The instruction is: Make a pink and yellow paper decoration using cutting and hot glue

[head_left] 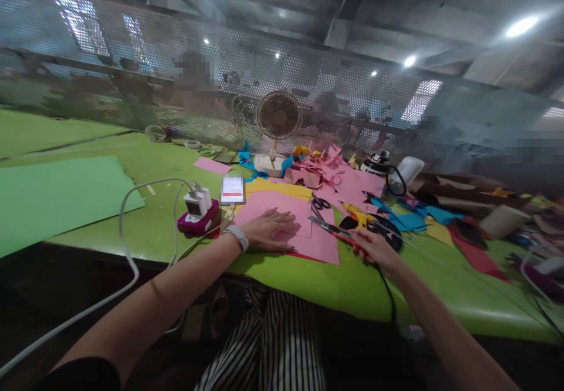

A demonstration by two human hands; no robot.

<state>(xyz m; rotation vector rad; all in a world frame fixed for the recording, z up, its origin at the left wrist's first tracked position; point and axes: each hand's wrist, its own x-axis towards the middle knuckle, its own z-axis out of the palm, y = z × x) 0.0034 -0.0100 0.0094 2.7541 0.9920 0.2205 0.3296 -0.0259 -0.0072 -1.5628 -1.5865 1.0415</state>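
My left hand lies flat with fingers spread on a pink paper sheet on the green table; a white band is on its wrist. My right hand is closed around the red handle of a pair of scissors, whose blades point left at the pink sheet's right edge. A second pair of scissors lies just behind. A yellow glue gun rests beside my right hand.
A phone and a white charger on a magenta block with white cables sit to the left. A small fan stands behind heaps of pink, blue and yellow paper scraps. A large green sheet lies far left. A mesh screen backs the table.
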